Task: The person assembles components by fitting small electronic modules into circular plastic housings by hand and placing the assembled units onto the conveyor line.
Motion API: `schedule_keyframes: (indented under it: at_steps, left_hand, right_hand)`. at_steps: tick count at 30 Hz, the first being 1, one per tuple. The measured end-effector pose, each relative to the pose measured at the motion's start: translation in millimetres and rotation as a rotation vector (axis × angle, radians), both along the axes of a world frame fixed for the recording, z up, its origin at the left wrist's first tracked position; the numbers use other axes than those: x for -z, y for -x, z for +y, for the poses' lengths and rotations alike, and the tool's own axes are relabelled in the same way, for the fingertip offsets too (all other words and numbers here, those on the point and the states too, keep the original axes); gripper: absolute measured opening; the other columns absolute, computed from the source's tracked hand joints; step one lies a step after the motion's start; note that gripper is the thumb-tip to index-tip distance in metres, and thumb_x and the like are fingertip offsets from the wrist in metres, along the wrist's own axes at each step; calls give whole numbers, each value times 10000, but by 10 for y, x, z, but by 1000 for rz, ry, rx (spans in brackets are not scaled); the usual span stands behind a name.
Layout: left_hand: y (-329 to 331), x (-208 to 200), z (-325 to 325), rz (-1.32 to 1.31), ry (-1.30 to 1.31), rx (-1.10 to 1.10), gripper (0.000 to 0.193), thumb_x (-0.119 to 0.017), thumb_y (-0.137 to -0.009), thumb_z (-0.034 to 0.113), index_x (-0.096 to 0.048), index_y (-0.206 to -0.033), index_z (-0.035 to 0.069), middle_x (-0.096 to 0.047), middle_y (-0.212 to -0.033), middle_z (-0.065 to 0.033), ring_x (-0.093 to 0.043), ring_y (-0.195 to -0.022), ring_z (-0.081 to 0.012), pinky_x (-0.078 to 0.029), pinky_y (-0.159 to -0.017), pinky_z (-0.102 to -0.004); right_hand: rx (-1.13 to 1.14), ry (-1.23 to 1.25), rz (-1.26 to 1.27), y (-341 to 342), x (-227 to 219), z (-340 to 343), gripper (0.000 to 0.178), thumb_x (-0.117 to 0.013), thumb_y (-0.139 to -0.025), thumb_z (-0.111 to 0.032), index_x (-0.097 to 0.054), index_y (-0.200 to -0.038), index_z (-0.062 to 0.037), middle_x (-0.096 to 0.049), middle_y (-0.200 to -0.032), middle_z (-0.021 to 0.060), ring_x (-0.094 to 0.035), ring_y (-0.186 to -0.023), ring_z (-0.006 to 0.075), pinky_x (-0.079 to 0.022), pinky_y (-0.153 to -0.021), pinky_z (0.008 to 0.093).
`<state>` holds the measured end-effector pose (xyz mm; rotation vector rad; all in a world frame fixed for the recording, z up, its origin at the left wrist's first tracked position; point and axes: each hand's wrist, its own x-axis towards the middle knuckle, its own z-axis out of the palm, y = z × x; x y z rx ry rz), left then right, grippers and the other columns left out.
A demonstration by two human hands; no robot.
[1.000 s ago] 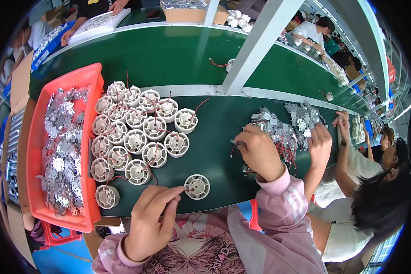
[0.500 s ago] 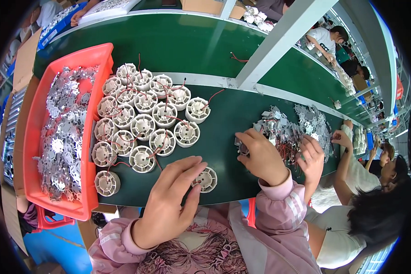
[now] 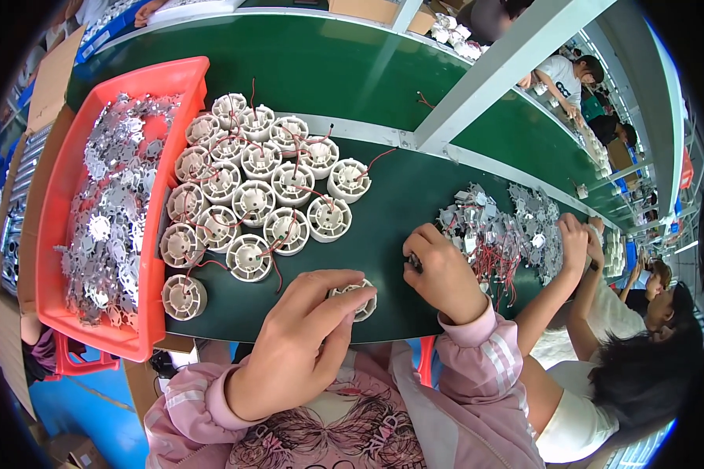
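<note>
My left hand (image 3: 301, 336) is closed over a white round plastic housing (image 3: 365, 306) near the table's front edge. Its fingers cover much of that housing, and the thumb lies on the near side. To the right, my right hand (image 3: 444, 273) pinches a small dark grey piece (image 3: 415, 264), mostly hidden by the fingers, above the bare green tabletop. Beyond the left hand, several similar white housings (image 3: 253, 202) stand grouped, many with thin red wires. Past the right hand lies a pile of grey metal parts with red wires (image 3: 477, 223).
A red tray (image 3: 150, 309) of thin metal plates (image 3: 105, 227) stands at the left, beside a cardboard box (image 3: 43, 180). Another pile of metal plates (image 3: 533, 219) lies at the right, where a co-worker's hand (image 3: 575, 242) reaches in. A white metal post (image 3: 485, 82) rises behind the table.
My right hand has drawn away from the wired parts pile with a small piece in its fingers. My left fingers have come over the near housing. The co-worker's hand has moved farther away.
</note>
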<state>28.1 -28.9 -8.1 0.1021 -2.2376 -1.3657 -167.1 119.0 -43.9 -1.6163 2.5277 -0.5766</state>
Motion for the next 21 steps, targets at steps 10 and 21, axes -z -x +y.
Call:
schedule_keyframes:
  at_steps: [10, 21]
  left_hand:
    - [51, -35, 28, 123, 39, 29, 366, -549, -778, -97, -630, -1112, 28, -594, -1131, -155, -583, -1048, -322, -489, -825, -365]
    - [26, -288, 70, -120, -293, 359, 300, -534, -807, -43, -555, -1105, -10, -580, -827, -155, -595, -700, -280, -460, -595, -359]
  right_hand:
    - [116, 424, -59, -282, -435, 30, 220, -576, -660, 128, -577, -836, -4, -589, -912, 151, -594, -739, 292, -490, -671, 340]
    - [-498, 564, -878, -606, -861, 127, 138, -605, -744, 88, -607, -857, 9, -578, -1018, 205, -593, -876, 252, -484, -744, 341]
